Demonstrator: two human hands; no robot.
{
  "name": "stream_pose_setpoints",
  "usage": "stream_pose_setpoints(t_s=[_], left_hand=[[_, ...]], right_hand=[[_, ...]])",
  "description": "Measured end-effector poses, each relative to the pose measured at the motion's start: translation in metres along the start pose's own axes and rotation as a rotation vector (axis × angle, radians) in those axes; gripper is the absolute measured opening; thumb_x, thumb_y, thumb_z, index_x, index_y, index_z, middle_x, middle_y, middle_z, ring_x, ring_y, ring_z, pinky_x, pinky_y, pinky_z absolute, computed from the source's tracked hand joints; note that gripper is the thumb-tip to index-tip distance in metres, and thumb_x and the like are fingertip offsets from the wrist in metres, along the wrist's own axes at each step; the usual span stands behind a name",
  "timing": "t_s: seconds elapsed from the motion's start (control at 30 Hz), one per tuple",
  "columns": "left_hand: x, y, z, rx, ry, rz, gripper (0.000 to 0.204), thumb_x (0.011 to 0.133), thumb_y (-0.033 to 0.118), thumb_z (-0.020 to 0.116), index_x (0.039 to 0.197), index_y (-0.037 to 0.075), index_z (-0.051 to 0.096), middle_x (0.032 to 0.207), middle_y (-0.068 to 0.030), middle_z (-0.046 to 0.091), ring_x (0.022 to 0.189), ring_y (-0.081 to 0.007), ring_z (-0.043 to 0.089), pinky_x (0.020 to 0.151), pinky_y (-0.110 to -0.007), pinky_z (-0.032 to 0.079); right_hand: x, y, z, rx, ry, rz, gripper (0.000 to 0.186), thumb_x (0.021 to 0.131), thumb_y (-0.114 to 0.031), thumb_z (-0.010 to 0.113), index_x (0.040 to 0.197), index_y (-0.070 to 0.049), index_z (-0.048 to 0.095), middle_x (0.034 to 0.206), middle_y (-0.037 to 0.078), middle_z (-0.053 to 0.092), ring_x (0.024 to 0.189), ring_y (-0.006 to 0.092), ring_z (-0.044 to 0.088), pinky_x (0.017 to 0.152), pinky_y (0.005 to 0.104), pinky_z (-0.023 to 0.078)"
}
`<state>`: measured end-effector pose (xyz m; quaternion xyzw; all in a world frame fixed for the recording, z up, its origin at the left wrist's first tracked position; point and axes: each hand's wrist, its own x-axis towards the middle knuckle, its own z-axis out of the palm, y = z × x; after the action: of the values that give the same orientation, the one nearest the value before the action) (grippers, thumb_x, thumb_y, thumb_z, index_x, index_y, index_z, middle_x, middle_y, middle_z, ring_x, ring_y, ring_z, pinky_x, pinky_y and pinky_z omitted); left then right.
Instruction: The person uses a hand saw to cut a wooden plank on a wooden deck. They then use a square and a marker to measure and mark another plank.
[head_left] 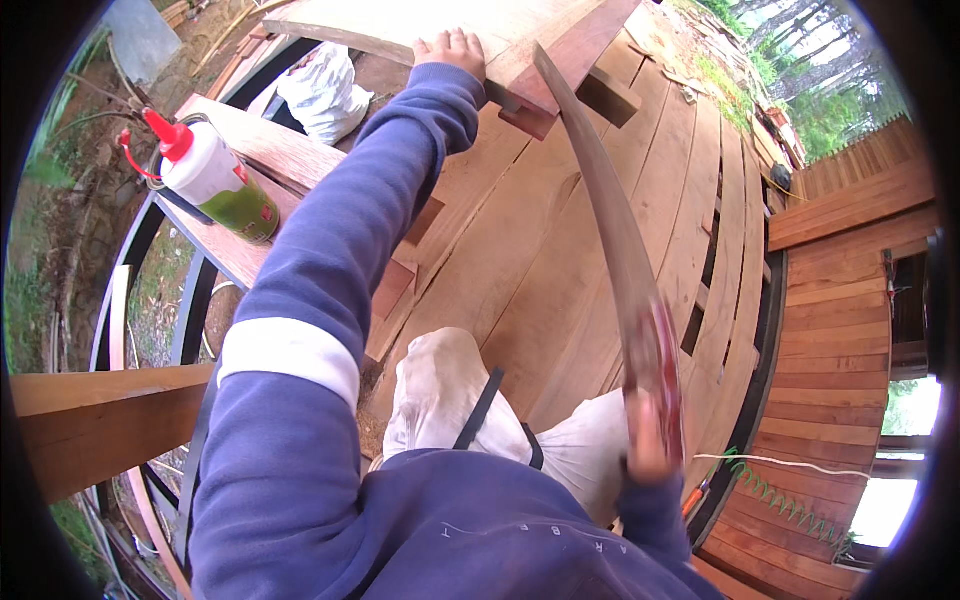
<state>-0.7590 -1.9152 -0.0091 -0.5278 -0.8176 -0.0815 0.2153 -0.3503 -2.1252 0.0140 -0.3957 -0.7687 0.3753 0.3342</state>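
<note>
My left hand (448,58) lies flat, fingers apart, on the top edge of a pale wooden board (350,25) at the upper middle. Beside it a darker reddish board end (570,50) juts toward me. My right hand (650,430) is closed on the red handle of a hand saw (600,190), blurred at the handle. The long blade slants up to that board end, its tip at the board's edge. My knees in pale trousers show below, above the wooden deck (530,280).
At the left, a white glue bottle with red nozzle (220,185) stands on a plank, near a white sack (325,90). A timber beam (110,425) crosses the lower left. At the right are a wooden wall (820,340), a white cord and a green coiled hose (780,500).
</note>
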Motion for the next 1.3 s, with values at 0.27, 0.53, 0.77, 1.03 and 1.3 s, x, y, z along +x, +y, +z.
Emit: stream_pose_setpoints(t_s=[0.27,0.53,0.77,1.03,1.3], left_hand=[[0.003,-0.006,0.001,-0.065,-0.115,0.0,0.052,0.097,0.018,0.05,0.145,0.007,0.037,0.153,-0.0123,0.038,0.143,-0.026,0.035,0.114,-0.054,0.031],[-0.004,0.002,0.002,-0.04,-0.059,0.015,0.048,0.098,0.019,0.042,0.144,0.006,0.042,0.151,-0.0144,0.041,0.14,-0.0281,0.038,0.111,-0.057,0.032],[0.003,-0.002,0.016,-0.109,-0.058,-0.004,0.051,0.096,0.019,0.047,0.145,0.005,0.04,0.152,-0.0129,0.039,0.141,-0.0282,0.036,0.113,-0.056,0.03],[-0.007,-0.007,0.005,-0.063,-0.013,-0.019,0.048,0.096,0.019,0.044,0.142,0.005,0.043,0.149,-0.0129,0.044,0.137,-0.0274,0.041,0.109,-0.057,0.033],[-0.002,0.003,0.01,-0.098,-0.064,0.0,0.051,0.097,0.02,0.043,0.146,0.005,0.039,0.151,-0.0141,0.04,0.141,-0.0285,0.036,0.112,-0.057,0.03]], right_hand=[[0.16,-0.026,0.053,0.01,0.17,-0.075,0.014,0.09,-0.011,0.064,0.095,0.002,0.067,0.076,0.011,0.065,0.07,0.0188,0.062,0.064,0.0339,0.048],[-0.026,-0.028,0.004,0.111,-0.047,-0.063,0.066,0.095,-0.029,0.046,0.148,0.006,0.029,0.153,0.023,0.027,0.143,0.0316,0.026,0.115,0.0416,0.023],[0.171,-0.016,0.057,0.285,0.18,0.062,0.018,0.092,-0.016,0.065,0.09,0.002,0.063,0.077,0.006,0.065,0.069,0.0192,0.06,0.064,0.0362,0.048],[-0.027,-0.032,0.016,0.204,0.005,-0.073,0.049,0.094,-0.018,0.051,0.136,0.007,0.044,0.127,0.021,0.05,0.113,0.0257,0.055,0.095,0.0374,0.043],[0.158,-0.003,0.049,0.189,0.16,-0.026,0.019,0.094,-0.016,0.061,0.102,0.001,0.064,0.071,0.002,0.06,0.061,0.0116,0.054,0.056,0.0293,0.043]])
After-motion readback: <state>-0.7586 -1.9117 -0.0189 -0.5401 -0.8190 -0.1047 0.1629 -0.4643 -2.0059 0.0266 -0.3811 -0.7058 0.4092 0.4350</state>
